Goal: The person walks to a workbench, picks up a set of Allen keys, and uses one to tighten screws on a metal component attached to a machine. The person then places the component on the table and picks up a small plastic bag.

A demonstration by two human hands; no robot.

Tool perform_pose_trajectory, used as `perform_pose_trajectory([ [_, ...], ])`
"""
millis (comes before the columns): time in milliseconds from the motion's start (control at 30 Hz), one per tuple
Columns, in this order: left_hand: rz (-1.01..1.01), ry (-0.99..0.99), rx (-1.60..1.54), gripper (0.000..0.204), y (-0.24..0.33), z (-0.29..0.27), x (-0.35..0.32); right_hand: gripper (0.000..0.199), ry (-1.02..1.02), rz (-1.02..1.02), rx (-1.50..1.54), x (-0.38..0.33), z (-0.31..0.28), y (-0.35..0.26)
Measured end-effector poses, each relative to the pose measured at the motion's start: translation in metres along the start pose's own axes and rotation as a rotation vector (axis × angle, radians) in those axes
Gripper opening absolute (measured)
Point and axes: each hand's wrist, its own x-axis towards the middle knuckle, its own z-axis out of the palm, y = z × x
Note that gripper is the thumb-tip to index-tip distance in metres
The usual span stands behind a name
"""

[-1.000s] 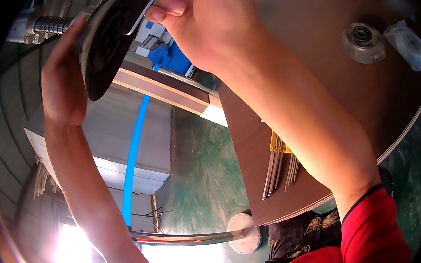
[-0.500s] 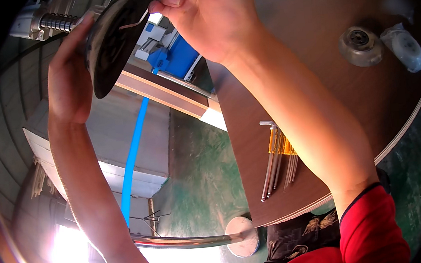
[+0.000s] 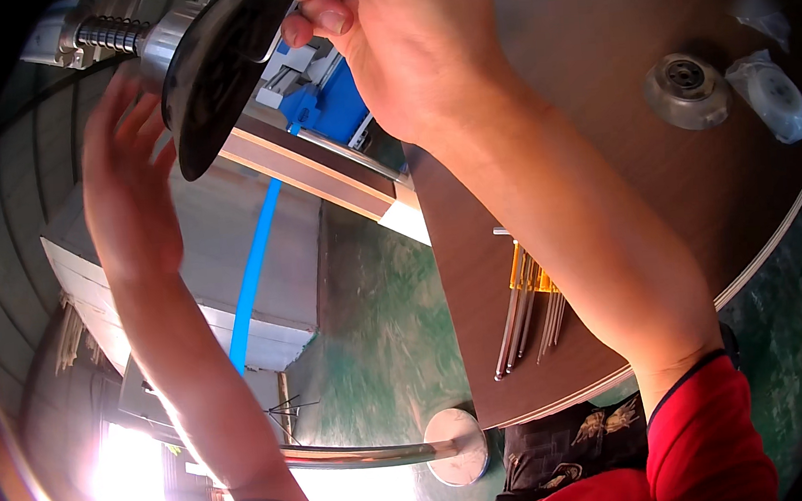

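A black suction cup (image 3: 218,81), tilted with its hollow face toward the right, hangs at the upper left on a metal mount with a coil spring (image 3: 108,36). My left hand (image 3: 132,187) is beside its rim and the silver hub behind it, fingers apart and holding nothing; whether the fingertips touch the hub I cannot tell. My right hand (image 3: 414,56) is closed at the cup's right side. Its fingers pinch a thin bent hex key (image 3: 265,54), whose end goes into the dark inside of the cup. Most of the key is hidden.
On the brown table (image 3: 592,47) lie a hex key set in a yellow holder (image 3: 528,278), a translucent cup-shaped part (image 3: 687,91) and a part in a plastic bag (image 3: 773,97). Left of the table are a metal rail (image 3: 346,151), a blue strip (image 3: 257,276) and a round stool (image 3: 456,446).
My left hand has let go of the suction cup and dropped slightly, its fingers spreading. My right hand has shifted a little downward with the hex key, which shows at a different angle.
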Motion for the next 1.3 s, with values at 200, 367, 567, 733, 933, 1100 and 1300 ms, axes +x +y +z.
perform_pose_trajectory([
  [200,0.321,0.063,0.073,0.036,-0.023,0.008,-0.109,0.028,0.045,0.053,-0.065,-0.002,0.014,-0.008],
  [367,-0.150,-0.042,-0.349,0.041,-0.020,0.078,-0.078,0.029,-0.106,-0.055,-0.090,-0.003,0.003,-0.003],
  [567,-0.212,0.011,-0.643,0.034,-0.021,0.097,-0.050,0.027,-0.127,-0.016,-0.047,-0.006,0.006,-0.007],
  [733,-0.177,0.050,-0.671,0.027,-0.033,0.097,-0.045,0.029,-0.229,-0.134,-0.101,-0.010,0.010,0.000],
  [933,-0.180,0.021,-0.751,0.023,-0.038,0.101,-0.036,0.024,-0.341,-0.280,-0.263,-0.014,0.010,-0.002],
  [1100,-0.176,-0.027,-0.771,0.022,-0.038,0.096,-0.036,0.014,-0.260,-0.604,-0.586,-0.016,0.011,0.003],
  [1300,-0.188,0.117,-0.721,0.022,-0.030,0.104,-0.037,0.010,-0.217,-0.738,-0.853,-0.011,0.013,-0.025],
])
